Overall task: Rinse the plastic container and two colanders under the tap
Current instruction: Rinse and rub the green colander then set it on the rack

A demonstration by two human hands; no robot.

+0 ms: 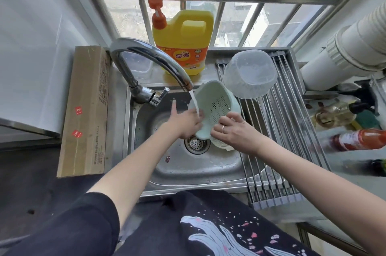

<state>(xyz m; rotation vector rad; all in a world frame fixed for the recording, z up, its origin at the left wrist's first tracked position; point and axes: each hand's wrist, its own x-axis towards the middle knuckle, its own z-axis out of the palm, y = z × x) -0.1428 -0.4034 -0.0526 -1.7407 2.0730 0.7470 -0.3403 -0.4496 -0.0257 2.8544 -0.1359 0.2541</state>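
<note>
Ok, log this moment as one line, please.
rinsing | green colander under tap stream | left hand and right hand gripping it | clear container inverted on rack

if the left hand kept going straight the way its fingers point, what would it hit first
The left hand points up and right, already at the green colander under the tap's stream. It would push into that colander first; the clear plastic container on the drying rack sits beyond, though depth is uncertain.

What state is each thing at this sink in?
Tap: running.
Green colander: tilted under the stream, held by both hands.
Left hand: gripping the colander's rim.
Right hand: gripping the colander.
Clear container: upside down on the rack.
Soap bottle: upright, capped.
</note>
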